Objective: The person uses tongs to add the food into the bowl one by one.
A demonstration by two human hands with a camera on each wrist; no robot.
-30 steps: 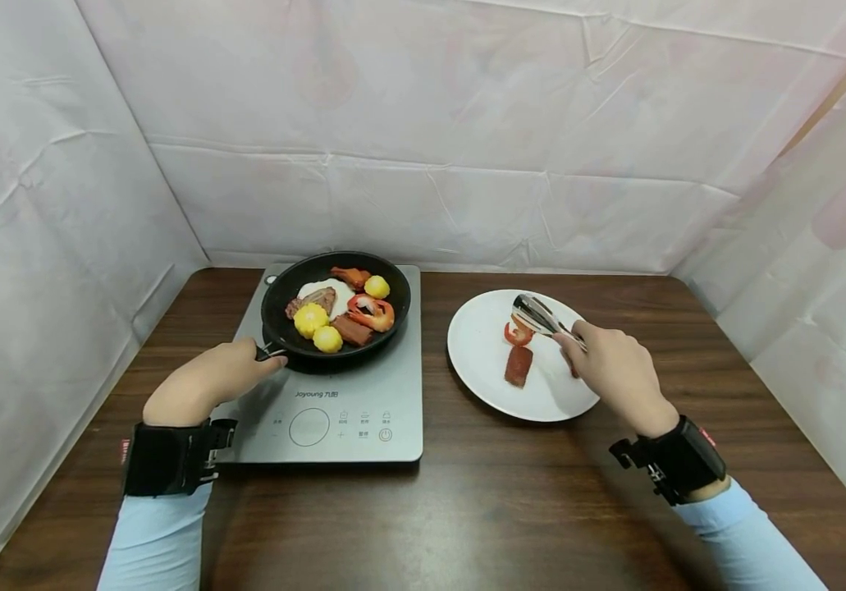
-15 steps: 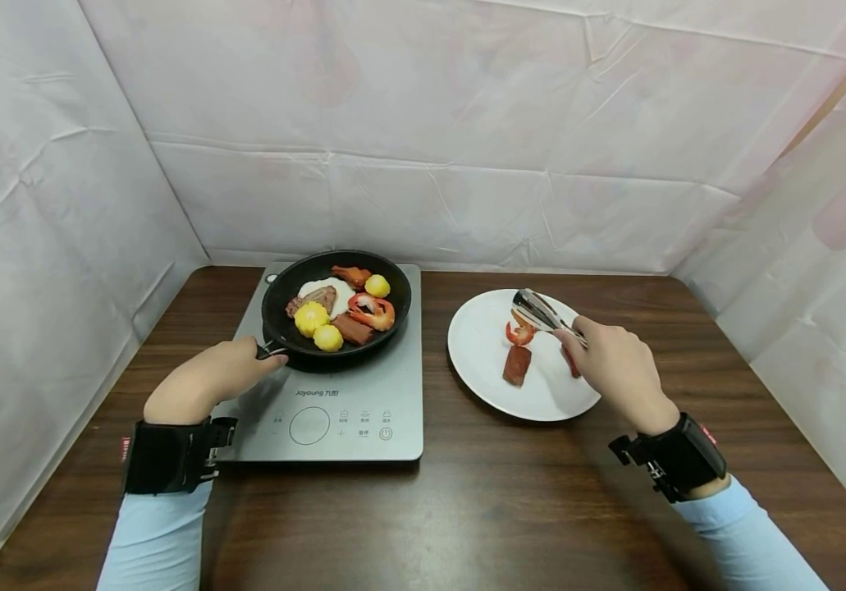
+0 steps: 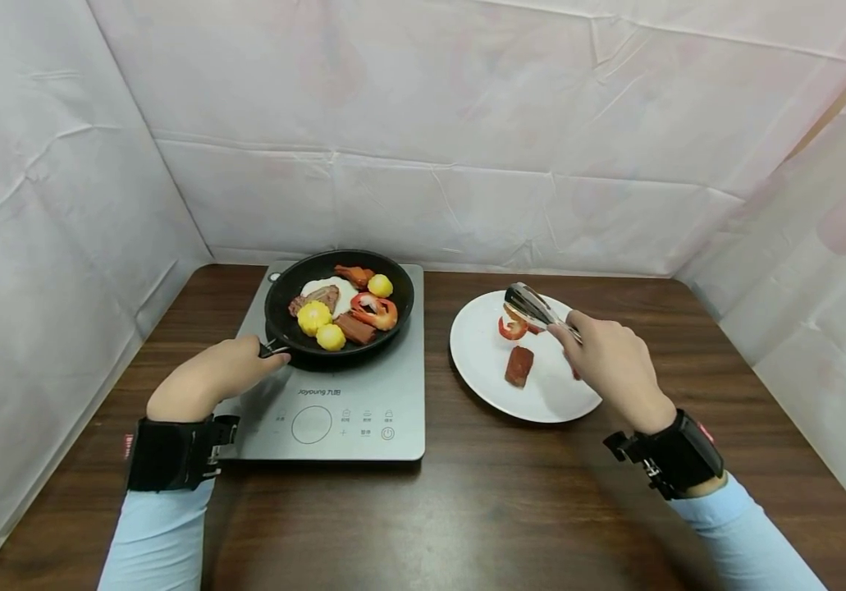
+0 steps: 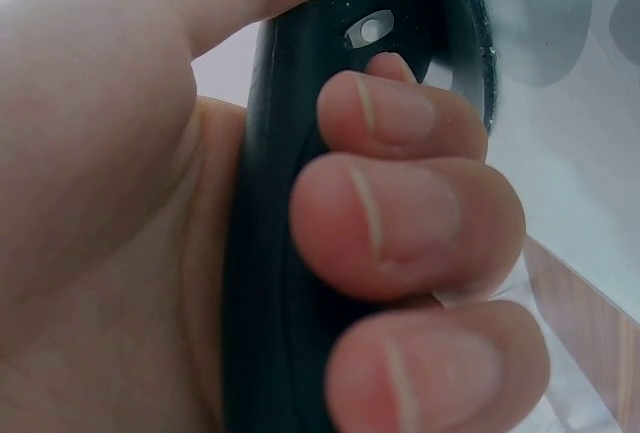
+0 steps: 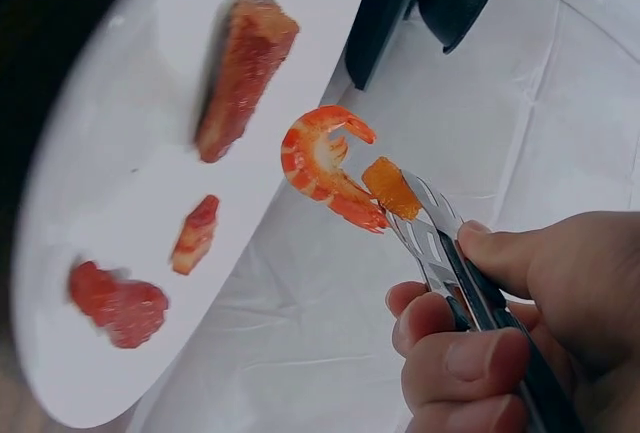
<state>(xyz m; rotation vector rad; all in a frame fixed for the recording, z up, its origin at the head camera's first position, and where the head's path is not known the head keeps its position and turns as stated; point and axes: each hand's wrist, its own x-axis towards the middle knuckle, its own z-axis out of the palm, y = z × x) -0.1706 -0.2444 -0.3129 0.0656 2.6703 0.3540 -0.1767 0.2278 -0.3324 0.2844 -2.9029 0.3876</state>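
In the head view my left hand (image 3: 219, 373) grips the handle of a black frying pan (image 3: 297, 349); the left wrist view shows the fingers curled round the dark handle (image 4: 270, 243). The pan rests on an induction cooktop (image 3: 393, 394). My right hand (image 3: 618, 369) holds metal tongs (image 3: 533, 308) over a white plate (image 3: 477, 369). Between the tongs' tips is an orange chunk (image 5: 392, 188), with a curled shrimp (image 5: 320, 168) at the end, seemingly raised off the plate. A brown meat slab (image 5: 245, 73) and two smaller reddish pieces lie on the plate.
Inside the pan lie a fried egg (image 3: 345, 295), a piece of meat (image 3: 322, 297), a shrimp (image 3: 374, 312), a reddish-brown slab (image 3: 354, 328), a chicken piece (image 3: 354, 275) and several yellow chunks (image 3: 313, 317). White cloth (image 3: 423, 213) hangs behind the wooden table (image 3: 482, 509).
The tongs and the shrimp have shifted slightly left and up over the plate. My left hand stays on the pan handle, and the pan keeps its place.
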